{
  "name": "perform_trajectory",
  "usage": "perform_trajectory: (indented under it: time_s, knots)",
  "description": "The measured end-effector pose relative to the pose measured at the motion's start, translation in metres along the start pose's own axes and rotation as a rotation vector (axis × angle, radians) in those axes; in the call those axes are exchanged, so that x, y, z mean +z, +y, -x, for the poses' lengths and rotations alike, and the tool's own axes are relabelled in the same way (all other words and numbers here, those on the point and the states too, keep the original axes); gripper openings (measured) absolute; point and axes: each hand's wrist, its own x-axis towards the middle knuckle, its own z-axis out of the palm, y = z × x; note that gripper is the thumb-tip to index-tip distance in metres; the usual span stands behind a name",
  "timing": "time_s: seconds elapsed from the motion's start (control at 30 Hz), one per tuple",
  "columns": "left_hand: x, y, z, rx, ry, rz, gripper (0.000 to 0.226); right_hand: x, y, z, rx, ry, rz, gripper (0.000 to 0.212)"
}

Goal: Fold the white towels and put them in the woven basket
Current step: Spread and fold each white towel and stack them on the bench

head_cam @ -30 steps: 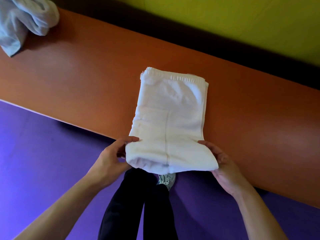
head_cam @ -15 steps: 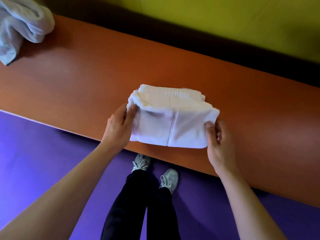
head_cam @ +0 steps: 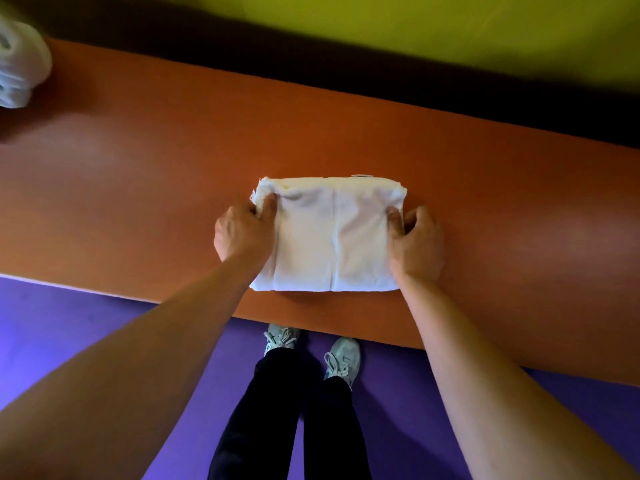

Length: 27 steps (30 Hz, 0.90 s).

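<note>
- A second white towel, bunched and blurred, lies at the far left end of the table, cut off by the picture's left edge and well apart from everything else.
- The orange table runs across the view from left to right, with a dark strip and a yellow-green wall behind it and a purple floor in front of it.
- The left hand sits at the left side of the folded towel, its fingers curled round the far left corner of the cloth so that they pinch it; the forearm reaches in from the lower left.
- The folded towel lies flat on the table near its front edge, roughly in the middle of the view. It forms a compact rectangle with a seam running front to back down its middle, and a small tag shows at its far edge.
- The right hand sits at the right side of the folded towel, thumb on top of the cloth and fingers curled round its right edge, gripping it.
- Below the table edge, dark trouser legs and two pale laced shoes stand on the purple floor, between the two forearms.
- The woven basket is not in view.
</note>
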Motion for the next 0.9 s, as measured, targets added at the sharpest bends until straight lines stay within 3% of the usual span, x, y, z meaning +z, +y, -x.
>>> perform_trajectory:
  time_s: [0.1, 0.3, 0.4, 0.47, 0.57, 0.9]
  knots:
    - [-0.006, 0.0, 0.004, -0.099, -0.009, 0.102, 0.055, -0.013, 0.0, 0.012, 0.171, -0.12, -0.068, 0.054]
    - [-0.02, -0.017, 0.022, -0.116, -0.346, 0.163, 0.06, -0.035, 0.006, 0.051, 0.411, -0.373, -0.451, 0.053]
    - [-0.027, -0.017, 0.034, -0.171, -0.412, 0.231, 0.042, -0.044, 0.002, 0.057, 0.563, -0.457, -0.659, 0.034]
    - [-0.032, -0.01, 0.048, -0.198, -0.417, 0.273, 0.028, -0.052, 0.003, 0.064, 0.574, -0.442, -0.721, 0.023]
    - [-0.038, 0.003, 0.068, -0.184, -0.428, 0.312, 0.03, -0.071, 0.011, 0.074, 0.535, -0.353, -0.803, 0.015]
    - [-0.003, 0.075, 0.164, 0.012, -0.505, 0.362, 0.028, -0.167, 0.113, 0.087, 0.493, -0.145, -0.939, 0.02]
